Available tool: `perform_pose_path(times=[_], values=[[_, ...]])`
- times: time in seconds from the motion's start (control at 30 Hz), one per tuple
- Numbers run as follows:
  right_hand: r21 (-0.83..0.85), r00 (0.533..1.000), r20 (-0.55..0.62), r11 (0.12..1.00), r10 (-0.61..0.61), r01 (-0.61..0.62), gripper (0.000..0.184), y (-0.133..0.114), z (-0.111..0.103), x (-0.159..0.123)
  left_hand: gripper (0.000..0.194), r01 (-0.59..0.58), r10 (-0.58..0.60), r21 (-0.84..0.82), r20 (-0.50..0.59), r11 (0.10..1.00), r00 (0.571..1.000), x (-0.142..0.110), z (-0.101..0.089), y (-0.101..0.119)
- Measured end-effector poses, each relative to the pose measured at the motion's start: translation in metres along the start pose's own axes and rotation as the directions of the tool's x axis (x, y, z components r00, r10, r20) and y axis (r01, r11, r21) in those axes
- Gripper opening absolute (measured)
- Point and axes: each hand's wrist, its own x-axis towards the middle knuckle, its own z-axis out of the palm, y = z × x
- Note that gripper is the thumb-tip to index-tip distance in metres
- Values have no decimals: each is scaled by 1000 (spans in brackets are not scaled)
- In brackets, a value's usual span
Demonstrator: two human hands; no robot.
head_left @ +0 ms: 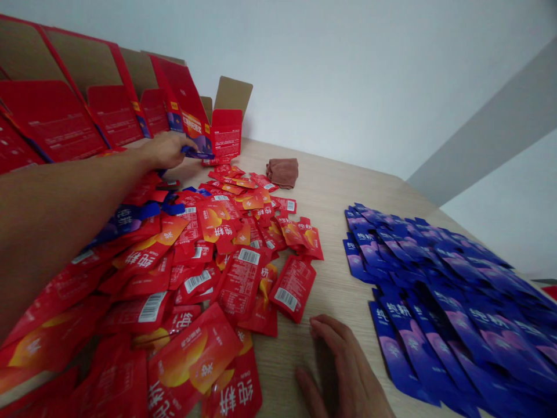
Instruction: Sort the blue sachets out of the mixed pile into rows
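Note:
My left hand [167,150] reaches across the far part of a heap of red pouches [243,278]. Its fingers are closed on a blue pouch [195,153], only partly visible, just in front of an open red box [191,116]. More blue pouches [126,220] lie among the red ones under my left forearm. Low in the view, my right hand [343,366] rests over the table between the red heap and a spread of overlapping blue pouches [418,290]. Its fingers are apart and hold nothing.
Several open red boxes [43,116] stand in a row at the back left. Beside them is a smaller open red box [226,133] with its flap up. A folded brown cloth [282,173] lies on the wooden table [331,186] near the pale wall [339,75].

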Motion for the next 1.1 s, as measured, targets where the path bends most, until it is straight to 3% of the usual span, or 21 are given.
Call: perform_pose_path(times=[0.17,0.33,0.53,0.67,0.8,0.93,1.1], values=[[54,999,11,998,30,-31,60,-4,-3,5,34,99,-128,-155,-188,983,974,-9,-20,9],[87,998,4,994,63,-63,57,-12,-7,11,33,81,-248,-394,-394,915,885,-17,-34,21],[128,995,-32,987,100,-95,49,-23,-7,17,27,9,-391,-623,-480,782,785,-25,-48,33],[164,987,-76,978,139,-125,46,-27,-2,17,16,-78,-444,-738,-483,671,755,-32,-62,48],[179,989,-43,975,139,-129,46,-32,-8,22,13,-163,-468,-830,-451,534,760,-44,-79,77],[175,994,-37,980,107,-99,43,-37,-19,28,15,-195,-472,-903,-373,383,799,-72,-87,120],[295,991,-34,949,127,-111,40,-39,-28,34,8,-71,-469,-983,-144,170,871,-134,-74,179]])
